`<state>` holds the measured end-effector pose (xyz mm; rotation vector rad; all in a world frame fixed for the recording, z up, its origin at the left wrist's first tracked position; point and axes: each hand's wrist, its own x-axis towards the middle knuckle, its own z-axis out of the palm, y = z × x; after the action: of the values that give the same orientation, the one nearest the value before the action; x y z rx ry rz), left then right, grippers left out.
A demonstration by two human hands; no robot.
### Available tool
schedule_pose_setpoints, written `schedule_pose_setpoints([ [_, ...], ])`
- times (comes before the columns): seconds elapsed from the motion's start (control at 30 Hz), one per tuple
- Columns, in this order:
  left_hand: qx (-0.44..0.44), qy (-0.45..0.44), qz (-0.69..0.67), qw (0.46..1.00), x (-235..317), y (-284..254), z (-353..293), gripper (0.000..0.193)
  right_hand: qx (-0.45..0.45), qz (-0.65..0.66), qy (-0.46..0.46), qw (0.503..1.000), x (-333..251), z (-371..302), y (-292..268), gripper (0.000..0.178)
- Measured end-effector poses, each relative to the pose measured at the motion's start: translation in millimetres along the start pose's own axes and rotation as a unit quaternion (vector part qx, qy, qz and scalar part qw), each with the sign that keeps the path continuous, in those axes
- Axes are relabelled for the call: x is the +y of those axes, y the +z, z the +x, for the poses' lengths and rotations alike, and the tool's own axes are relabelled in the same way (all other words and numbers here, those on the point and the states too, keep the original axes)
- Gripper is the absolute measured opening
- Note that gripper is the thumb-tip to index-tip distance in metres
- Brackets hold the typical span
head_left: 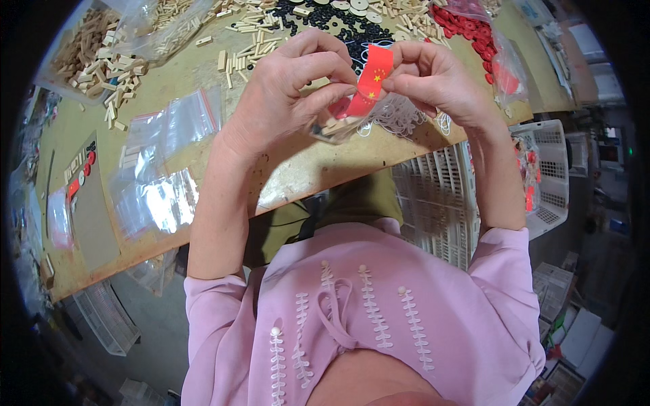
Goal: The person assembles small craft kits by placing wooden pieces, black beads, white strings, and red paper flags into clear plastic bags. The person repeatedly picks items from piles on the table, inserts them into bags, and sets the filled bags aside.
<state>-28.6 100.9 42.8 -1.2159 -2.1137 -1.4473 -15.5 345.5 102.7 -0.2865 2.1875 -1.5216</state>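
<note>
My left hand (288, 88) pinches a small clear plastic bag (333, 130) above the table's near edge. Pale wooden pieces and something red show through the bag's plastic. Between thumb and fingers, my right hand (433, 76) holds a small red paper flag (376, 68) with yellow stars. The flag stands upright, slightly curved, and its lower end is at the bag's mouth; I cannot tell how far inside it reaches. White elastic loops (399, 116) lie on the table just behind and below my right fingers.
Flat zip bags (169, 128) lie left of my left arm. Wooden blocks (125, 68), sticks, black rings (332, 20) and red wheels (477, 40) are heaped along the far side. A card with sample parts (95, 210) lies far left. White plastic crates (437, 196) stand below the table's right edge.
</note>
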Motion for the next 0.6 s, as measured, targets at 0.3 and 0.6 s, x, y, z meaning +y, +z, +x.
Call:
schedule_pose_setpoints([
  [0.3,-0.012,0.003,0.002,1.000,-4,3,-2,0.006,-0.051,-0.055,0.017,0.997,-5,12,-12,0.019],
  [0.6,-0.011,0.001,0.015,1.000,-8,6,-4,0.008,-0.080,-0.140,0.004,0.987,-11,23,1,0.014],
])
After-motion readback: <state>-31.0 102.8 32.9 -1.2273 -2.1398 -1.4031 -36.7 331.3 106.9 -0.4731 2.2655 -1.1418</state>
